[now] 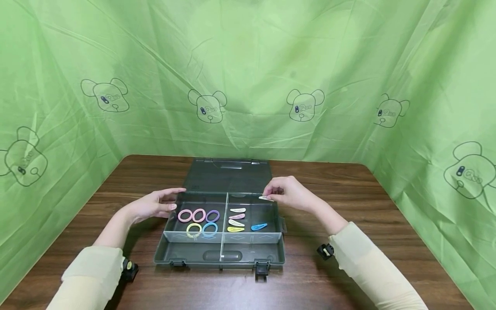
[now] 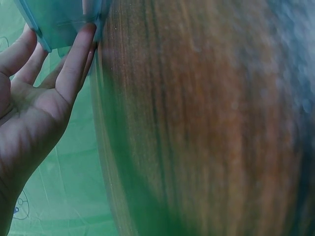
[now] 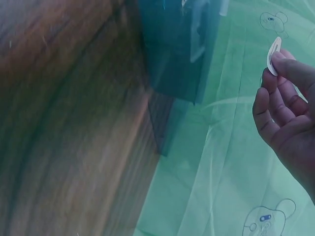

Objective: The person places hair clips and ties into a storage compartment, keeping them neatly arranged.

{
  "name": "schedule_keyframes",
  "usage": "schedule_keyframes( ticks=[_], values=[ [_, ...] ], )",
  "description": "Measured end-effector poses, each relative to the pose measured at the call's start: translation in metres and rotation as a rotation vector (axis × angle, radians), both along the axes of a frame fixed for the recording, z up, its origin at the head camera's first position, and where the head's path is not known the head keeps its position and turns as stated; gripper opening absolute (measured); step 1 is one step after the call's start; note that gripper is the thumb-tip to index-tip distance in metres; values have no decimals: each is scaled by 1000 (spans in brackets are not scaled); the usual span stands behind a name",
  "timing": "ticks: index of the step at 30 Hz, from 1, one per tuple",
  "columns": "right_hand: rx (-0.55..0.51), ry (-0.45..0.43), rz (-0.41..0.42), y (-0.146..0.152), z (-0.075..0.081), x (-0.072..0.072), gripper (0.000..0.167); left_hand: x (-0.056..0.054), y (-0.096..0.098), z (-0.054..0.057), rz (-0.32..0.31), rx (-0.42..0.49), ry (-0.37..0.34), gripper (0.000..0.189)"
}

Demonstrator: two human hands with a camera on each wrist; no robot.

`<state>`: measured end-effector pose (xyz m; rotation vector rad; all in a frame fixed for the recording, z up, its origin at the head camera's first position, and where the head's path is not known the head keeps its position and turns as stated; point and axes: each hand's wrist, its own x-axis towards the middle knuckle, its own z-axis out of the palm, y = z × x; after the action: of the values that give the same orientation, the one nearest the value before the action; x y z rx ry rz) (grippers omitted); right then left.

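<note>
A grey see-through compartment box (image 1: 162, 255) lies with its lid folded back. My right hand (image 1: 290, 192) pinches a white snap hair clip (image 3: 273, 55) between thumb and fingertips, over the back of the right compartment. Below, that compartment holds white clips (image 1: 236, 223), a pink clip (image 1: 237, 216), a yellow clip (image 1: 235, 229) and, apart from these, a blue clip (image 1: 258, 227). In the left compartment lie pink hair ties (image 1: 185, 215), a purple one (image 1: 212, 216), a yellow one (image 1: 194, 230) and a blue one (image 1: 210, 230). My left hand (image 1: 153, 204) rests its extended fingers against the box's left side.
The box's lid (image 1: 228, 176) lies behind it on the brown wooden table (image 1: 329, 185). A divider (image 1: 227, 215) splits the box left from right, with shallower compartments at the front. Front latches (image 1: 261, 269) hang down. A green curtain (image 1: 248, 60) encloses the table's back and sides.
</note>
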<state>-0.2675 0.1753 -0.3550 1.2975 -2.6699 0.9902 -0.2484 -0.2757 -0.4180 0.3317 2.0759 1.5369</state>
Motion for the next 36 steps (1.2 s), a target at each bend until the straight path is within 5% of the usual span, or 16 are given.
schedule_keyframes(
  ticks=[23,36],
  values=[
    [125,-93,134,-31,-44,0,10,0,0,1,-11,17,2,61],
    [244,-68,76,-36,-55,-3,9,0,0,0,-3,5,1,60]
  ],
)
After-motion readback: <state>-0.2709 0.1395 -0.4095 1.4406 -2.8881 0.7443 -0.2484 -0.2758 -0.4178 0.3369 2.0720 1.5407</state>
